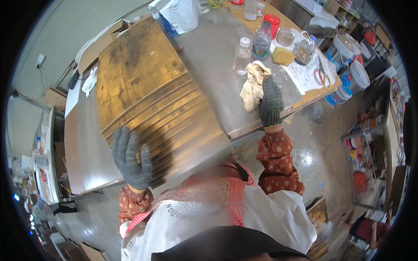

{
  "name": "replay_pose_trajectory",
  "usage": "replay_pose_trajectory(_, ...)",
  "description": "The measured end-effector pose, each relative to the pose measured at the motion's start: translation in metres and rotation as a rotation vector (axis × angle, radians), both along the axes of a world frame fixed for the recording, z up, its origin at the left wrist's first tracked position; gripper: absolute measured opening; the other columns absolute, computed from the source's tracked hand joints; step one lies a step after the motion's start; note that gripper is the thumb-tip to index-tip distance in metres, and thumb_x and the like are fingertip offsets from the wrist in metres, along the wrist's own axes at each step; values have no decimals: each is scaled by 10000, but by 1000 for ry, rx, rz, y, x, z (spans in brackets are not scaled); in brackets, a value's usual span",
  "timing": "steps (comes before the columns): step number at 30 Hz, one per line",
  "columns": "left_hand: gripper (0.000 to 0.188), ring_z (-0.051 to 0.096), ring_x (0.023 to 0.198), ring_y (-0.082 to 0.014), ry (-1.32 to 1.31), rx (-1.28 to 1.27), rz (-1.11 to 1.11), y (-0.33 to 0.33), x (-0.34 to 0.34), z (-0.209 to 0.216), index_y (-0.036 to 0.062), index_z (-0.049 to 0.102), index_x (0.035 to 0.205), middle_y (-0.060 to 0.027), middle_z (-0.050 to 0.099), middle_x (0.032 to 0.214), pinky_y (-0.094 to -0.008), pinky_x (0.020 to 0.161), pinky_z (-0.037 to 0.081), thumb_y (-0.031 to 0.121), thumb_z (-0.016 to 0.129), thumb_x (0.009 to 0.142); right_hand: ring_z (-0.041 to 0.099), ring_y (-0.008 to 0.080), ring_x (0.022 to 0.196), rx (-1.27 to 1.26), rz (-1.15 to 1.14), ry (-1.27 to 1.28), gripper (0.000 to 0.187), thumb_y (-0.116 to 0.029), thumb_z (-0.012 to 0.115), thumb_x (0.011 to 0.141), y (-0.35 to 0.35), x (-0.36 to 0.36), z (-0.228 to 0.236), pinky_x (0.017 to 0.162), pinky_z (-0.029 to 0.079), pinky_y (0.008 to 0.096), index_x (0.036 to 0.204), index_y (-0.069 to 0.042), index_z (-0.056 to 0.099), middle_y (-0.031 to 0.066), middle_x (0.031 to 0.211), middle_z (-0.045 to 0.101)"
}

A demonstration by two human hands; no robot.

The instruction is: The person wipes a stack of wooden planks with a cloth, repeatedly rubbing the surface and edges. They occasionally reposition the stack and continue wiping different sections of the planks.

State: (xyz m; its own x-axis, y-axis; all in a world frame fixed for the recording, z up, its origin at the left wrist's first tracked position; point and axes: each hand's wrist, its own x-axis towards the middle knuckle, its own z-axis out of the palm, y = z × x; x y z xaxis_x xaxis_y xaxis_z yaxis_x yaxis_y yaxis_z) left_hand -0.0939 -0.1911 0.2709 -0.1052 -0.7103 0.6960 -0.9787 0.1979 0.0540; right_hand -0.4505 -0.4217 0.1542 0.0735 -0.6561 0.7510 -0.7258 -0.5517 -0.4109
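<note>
A person stands at a big desk (209,39), wearing dark gloves and red sleeves with little pale flowers. In front of them lies a wide board (135,65), brown and gold with dark smudges. Long lines run across the part of the board near the person. I can't tell if they are ridges or the edges of thin boards.

The left hand (133,158) is over the near left corner of the board. It is open and flat, with the fingers close together and the thumb sticking out, and it has hold of nothing. I can't tell how hard it pushes.

The right hand (271,102) is to the right of the board, apart from it. It is curled on a crumpled cream cloth (252,87). The cloth hides its fingertips.

Farther to the right of the board are a clear bottle (242,56) with a white cap, a bottle with a label (262,41), a red tub (272,24), a yellow sponge (283,56), a jug (304,51) and scissors (321,69). A white rag (90,82) is just left of the board. A white bag (180,15) is by its far end.
</note>
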Motion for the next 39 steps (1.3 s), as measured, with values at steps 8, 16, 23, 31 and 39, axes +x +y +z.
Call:
replay_pose_trajectory(8, 537, 647, 1018, -283, 623, 414, -422, -139, -188, 4, -6, 582, 1266, -157, 662, 1169, -377, 909, 509, 192, 763, 801, 481, 303, 1281, 358, 423, -312, 442, -47, 430, 975, 8, -4, 16, 1090, 377, 397, 1415, -6, 445, 196, 1397, 494)
replay_pose_trajectory(16, 525, 642, 774, -169, 922, 694, -451, -182, -169, -17, -16, 516, 1322, -100, 670, 1034, -294, 686, 556, 45, 709, 838, 640, 256, 882, 282, 297, -251, 306, -134, 488, 982, -19, -51, 32, 777, 519, 378, 1236, 9, 584, 108, 986, 656)
replay_pose_trajectory(23, 466, 650, 849, -156, 1197, 732, -430, -187, -180, -11, -11, 550, 1253, -87, 664, 989, -283, 659, 556, 25, 735, 827, 660, 199, 984, 553, 645, -367, 353, -111, 680, 897, -2, -44, 62, 876, 516, 301, 1237, -26, 628, 108, 1036, 692)
replay_pose_trajectory(31, 294, 651, 803, -326, -52, 300, -373, -180, -172, -1, 16, 672, 1024, -168, 657, 908, -411, 710, 507, 269, 694, 876, 641, 303, 1011, -57, 395, 449, 324, -128, 634, 878, -13, -61, 28, 868, 520, 399, 1190, -38, 628, 156, 1162, 639)
replay_pose_trajectory(39, 445, 580, 1167, -338, 132, 309, -90, -186, -169, 14, 13, 571, 1238, -182, 520, 1357, -399, 974, 489, 170, 723, 850, 661, 284, 787, 501, 505, -334, 292, -246, 712, 878, -17, -75, 67, 772, 524, 384, 1060, -20, 688, 117, 889, 697)
